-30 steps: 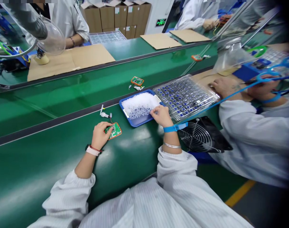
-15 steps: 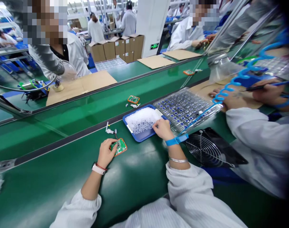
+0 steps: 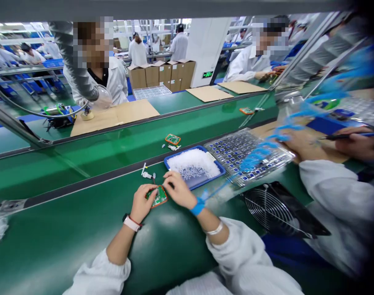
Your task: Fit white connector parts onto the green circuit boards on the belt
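On the green bench lies a green circuit board (image 3: 161, 198) with an orange edge. My left hand (image 3: 143, 201) is closed on its left side, thumb and fingers at the edge. A white connector (image 3: 147, 175) on a short dark wire lies just beyond the board. My right hand (image 3: 180, 191) hovers at the board's upper right, thumb and fingertips bent together in a pinch. Whatever is between those fingertips is too small to make out. A blue tray (image 3: 191, 184) of small white plastic pieces (image 3: 194, 162) sits right behind my right hand.
A clear blister tray (image 3: 251, 155) of small blue-and-silver parts stands to the right, near a black fan with a wire guard (image 3: 269, 207). Another board (image 3: 172, 139) lies on the conveyor belt (image 3: 113, 143). A co-worker's hand (image 3: 355, 143) holds a pen-like tool at the right.
My right hand has moved left from the white pieces in the blue tray to the circuit board. My left hand stays on the board. The view has tilted slightly up.
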`<state>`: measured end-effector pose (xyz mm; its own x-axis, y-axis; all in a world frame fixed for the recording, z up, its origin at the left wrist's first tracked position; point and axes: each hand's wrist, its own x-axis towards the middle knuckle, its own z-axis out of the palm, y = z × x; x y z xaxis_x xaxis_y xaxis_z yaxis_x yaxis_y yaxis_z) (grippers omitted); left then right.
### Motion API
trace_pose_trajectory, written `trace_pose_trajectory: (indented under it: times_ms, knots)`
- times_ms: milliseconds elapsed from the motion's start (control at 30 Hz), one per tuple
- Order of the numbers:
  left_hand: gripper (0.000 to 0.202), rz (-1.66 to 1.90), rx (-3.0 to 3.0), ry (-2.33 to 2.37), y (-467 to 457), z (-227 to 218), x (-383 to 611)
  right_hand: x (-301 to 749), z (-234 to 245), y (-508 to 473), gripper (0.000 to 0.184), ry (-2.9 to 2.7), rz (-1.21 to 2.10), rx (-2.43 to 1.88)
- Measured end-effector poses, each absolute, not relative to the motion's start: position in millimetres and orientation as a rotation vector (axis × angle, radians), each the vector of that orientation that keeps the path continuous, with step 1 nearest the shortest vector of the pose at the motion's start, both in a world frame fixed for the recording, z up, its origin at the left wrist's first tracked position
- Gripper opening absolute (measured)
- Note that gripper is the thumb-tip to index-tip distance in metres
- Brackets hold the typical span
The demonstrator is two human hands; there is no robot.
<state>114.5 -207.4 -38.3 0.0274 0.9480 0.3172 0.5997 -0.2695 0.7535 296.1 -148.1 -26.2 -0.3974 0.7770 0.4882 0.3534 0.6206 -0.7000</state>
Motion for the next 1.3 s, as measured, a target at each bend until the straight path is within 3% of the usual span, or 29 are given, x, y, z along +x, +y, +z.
trace_pose_trajectory:
  times_ms: [200,667,1200,1233,1300]
  knots:
    - [0.017,1.109,1.767,1.576,-206,-42,107,261,-45,-162,0.010,-1.959,0.850,-0.846]
    - [0.015,0.968,2.047,1.710,-207,-44,115,268,-60,-155,0.012,-2.087,0.881,-0.830]
    - [0.006,0.885,1.850,1.797,-203,-31,112,267,-54,-156,0.013,-2.047,0.985,-0.964]
    - [0.009,0.911,1.893,1.799,-208,-33,111,268,-50,-157,0.013,-2.023,0.984,-0.955]
    - [0.035,0.887,2.015,1.750,-218,-35,111,274,-39,-160,0.012,-1.980,0.952,-0.917]
